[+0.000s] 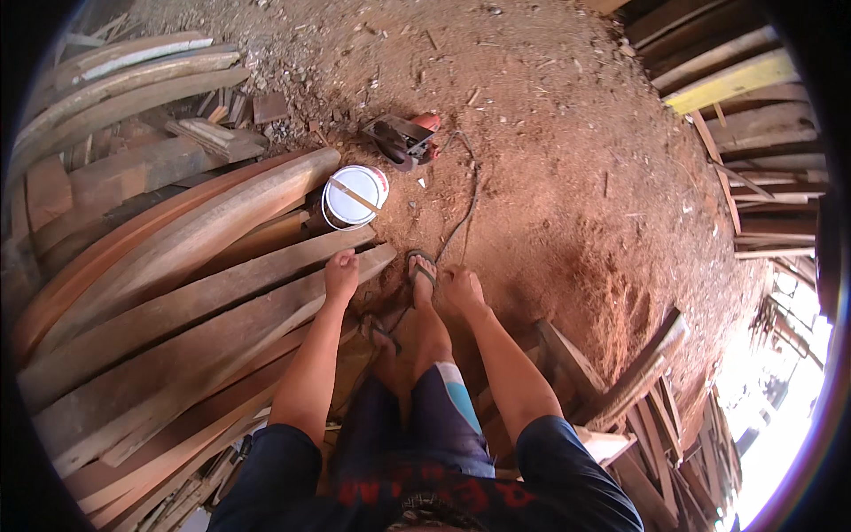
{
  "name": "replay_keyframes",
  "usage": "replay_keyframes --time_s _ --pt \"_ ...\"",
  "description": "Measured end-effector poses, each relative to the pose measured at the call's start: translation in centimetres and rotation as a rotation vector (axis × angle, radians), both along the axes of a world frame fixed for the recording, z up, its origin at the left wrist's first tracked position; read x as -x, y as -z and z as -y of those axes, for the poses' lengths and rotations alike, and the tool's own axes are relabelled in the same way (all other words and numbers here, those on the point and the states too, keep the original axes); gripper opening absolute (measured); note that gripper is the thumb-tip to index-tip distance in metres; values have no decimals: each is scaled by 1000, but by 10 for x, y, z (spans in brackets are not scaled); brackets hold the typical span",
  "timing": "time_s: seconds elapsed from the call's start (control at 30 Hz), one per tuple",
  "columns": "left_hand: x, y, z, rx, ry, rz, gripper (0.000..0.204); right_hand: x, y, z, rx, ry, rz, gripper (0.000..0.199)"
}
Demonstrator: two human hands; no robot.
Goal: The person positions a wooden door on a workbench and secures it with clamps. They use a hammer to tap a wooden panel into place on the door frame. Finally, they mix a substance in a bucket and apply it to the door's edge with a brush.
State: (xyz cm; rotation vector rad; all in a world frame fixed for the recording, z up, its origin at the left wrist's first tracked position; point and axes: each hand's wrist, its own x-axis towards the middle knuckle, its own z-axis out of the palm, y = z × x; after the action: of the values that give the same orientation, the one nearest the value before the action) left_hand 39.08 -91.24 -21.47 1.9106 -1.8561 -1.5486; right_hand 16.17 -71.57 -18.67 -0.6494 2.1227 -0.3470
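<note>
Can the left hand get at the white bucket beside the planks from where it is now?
Probably yes. The left hand hangs empty over the plank ends, and the white bucket stands just beyond them with only a thin stick across its lid. Nothing lies between, though the person would likely have to lean forward.

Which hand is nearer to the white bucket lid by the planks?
Left. The left hand hangs just below the white bucket lid, over the plank ends; the right hand is farther off to its lower right, beside the sandalled foot.

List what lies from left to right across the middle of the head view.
Stacked curved wooden planks → white bucket → left hand → sandalled foot → right hand → bare red dirt floor → timber pile.
</note>
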Motion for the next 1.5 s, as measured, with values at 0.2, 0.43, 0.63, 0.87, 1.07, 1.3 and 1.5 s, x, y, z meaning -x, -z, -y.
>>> replay_keyframes --time_s 0.2,0.43,0.63,0.87,1.07,1.3,1.5 --pt "40 111 80 135 -157 30 29 18 117 125 322 6 -60 22" --pt "12 218 121 -15 -241 424 42 -17 201 231 419 88 -148 23" --pt "21 205 124 17 -411 431 24 -26 217 247 290 59 -155 19" --pt "23 202 122 92 -353 455 18 -22 209 257 187 25 -215 21" --pt "37 171 84 168 -329 293 18 -3 178 234 244 -39 -255 18" --pt "38 117 -11 14 -352 170 23 44 129 198 393 -52 -199 18" --pt "28 99 -53 -118 -374 90 23 35 134 238 512 -535 -201 18"
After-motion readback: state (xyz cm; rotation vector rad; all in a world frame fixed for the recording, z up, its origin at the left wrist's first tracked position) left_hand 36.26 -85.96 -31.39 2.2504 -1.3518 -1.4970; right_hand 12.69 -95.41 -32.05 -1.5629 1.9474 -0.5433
